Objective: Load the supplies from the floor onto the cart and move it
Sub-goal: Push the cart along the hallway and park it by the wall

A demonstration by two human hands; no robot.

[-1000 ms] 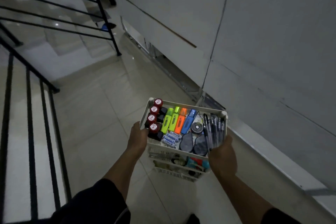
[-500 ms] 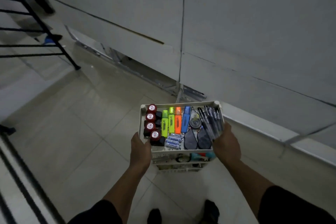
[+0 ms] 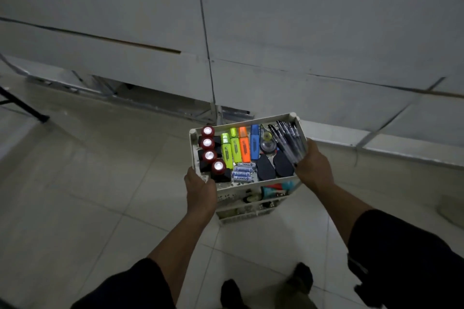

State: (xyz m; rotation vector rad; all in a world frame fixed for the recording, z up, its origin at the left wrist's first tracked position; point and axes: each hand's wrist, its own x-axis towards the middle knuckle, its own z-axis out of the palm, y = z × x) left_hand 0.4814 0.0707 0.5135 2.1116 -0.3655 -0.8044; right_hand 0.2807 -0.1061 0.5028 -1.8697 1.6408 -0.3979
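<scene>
A small white tiered cart [image 3: 247, 208] stands on the tiled floor in front of me. Its top tray holds several red-capped items [image 3: 209, 149], green, orange and blue highlighters [image 3: 238, 147], batteries [image 3: 243, 172], two dark oval pieces [image 3: 273, 167], a tape dispenser [image 3: 267, 142] and a bundle of dark pens [image 3: 287, 139]. My left hand [image 3: 200, 190] grips the tray's near left corner. My right hand [image 3: 313, 167] grips the near right edge beside the pens. Lower shelves show more items, mostly hidden.
A grey panelled wall [image 3: 276, 32] rises just beyond the cart, with metal framing [image 3: 155, 103] along its base. A black railing foot [image 3: 37, 115] sits at the far left. My shoes [image 3: 298, 281] show at the bottom. A raised ledge [image 3: 414, 148] runs at the right.
The view has swung right: the stair railing has slid out to the left and the wall now fills the frame. The cart has turned with both hands still on its top tray.
</scene>
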